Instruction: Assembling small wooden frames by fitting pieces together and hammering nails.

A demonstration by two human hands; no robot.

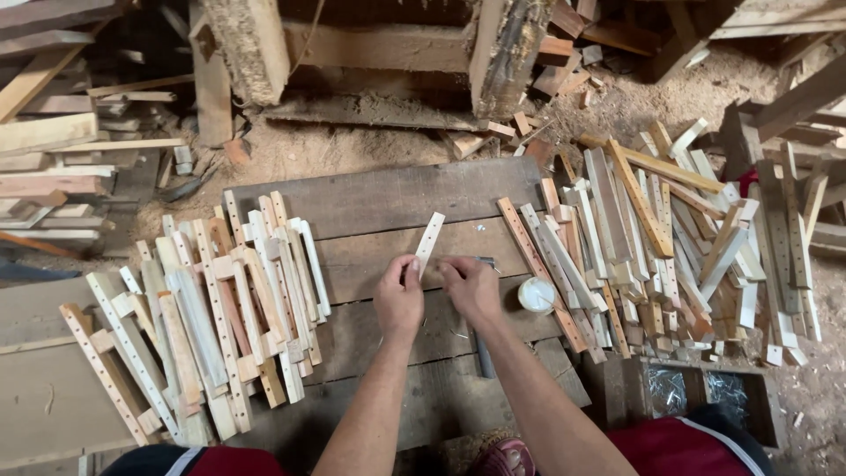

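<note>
Wooden strip [430, 241], pale and drilled with a row of small holes, is pinched at its lower end by the left hand [399, 298], thumb and fingers closed on it. It slants up and away from that hand over the dark plank board [388, 198]. The right hand [471, 287] sits just beside the strip's lower end with fingers curled; whether it grips anything cannot be told. A dark metal tool [483, 353] lies on the board under the right wrist. Right of the strip stands a small round white container [537, 295], and beyond it a loose heap of drilled slats [670, 238]. Left of the strip lies a pile of joined slat pieces [211, 308].
</note>
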